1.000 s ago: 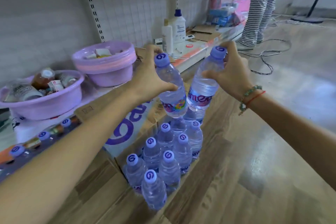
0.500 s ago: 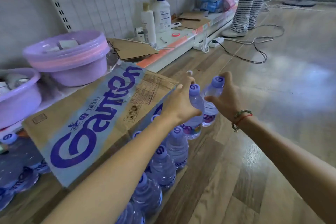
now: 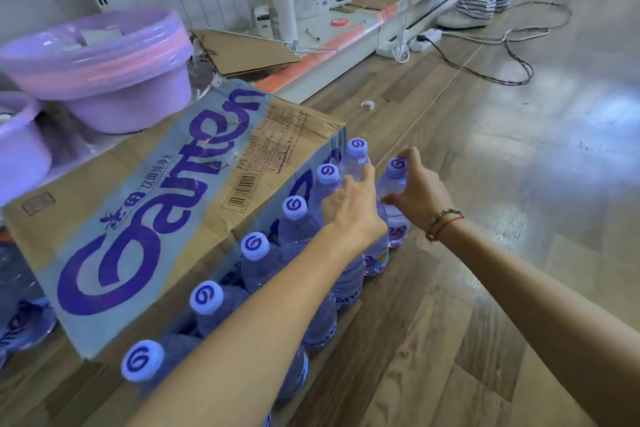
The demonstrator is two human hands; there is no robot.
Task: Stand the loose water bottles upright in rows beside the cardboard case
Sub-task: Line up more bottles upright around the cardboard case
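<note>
Two water bottles stand at the far end of the rows beside the cardboard case. The left hand grips the nearer bottle; the right hand pinches the outer bottle below its cap. Step in hand: setting down. Next, probably, both hands release without tipping neighbouring bottles.

Cardboard case: lies on the floor, in front of the low shelf.
Row of bottles: stands upright just right of the case, along its side.
Far end of the row: left hand and right hand, each on one bottle.
Basins: on the shelf, behind the case.
Power strip: on the floor, far right of the shelf.
</note>
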